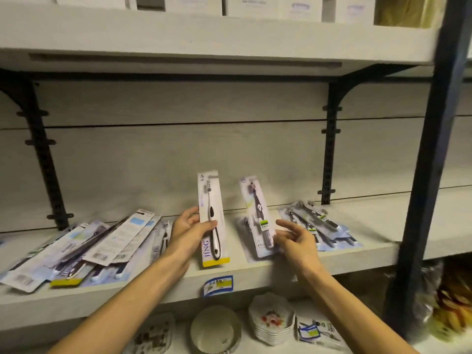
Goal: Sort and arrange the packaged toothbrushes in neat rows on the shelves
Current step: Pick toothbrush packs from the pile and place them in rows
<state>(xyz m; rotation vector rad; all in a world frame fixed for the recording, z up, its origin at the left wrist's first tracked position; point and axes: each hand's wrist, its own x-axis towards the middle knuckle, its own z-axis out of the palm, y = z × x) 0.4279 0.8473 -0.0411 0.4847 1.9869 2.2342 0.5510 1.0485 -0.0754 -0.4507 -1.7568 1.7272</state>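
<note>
My left hand (187,229) grips a packaged black-and-white toothbrush marked JING (212,218) and holds it upright above the middle shelf (362,251). My right hand (293,238) holds the lower edge of a second pack with a dark toothbrush (256,213), tilted up over another pack lying flat. A loose heap of toothbrush packs (76,249) covers the shelf's left part. A smaller overlapping pile of packs (314,223) lies to the right of my right hand.
A black upright post (421,175) stands close on the right. Black brackets (38,139) hold the upper shelf (204,34) with white boxes. Below are stacked floral plates (272,323), a round dish (215,328) and a price label (218,283) on the shelf edge.
</note>
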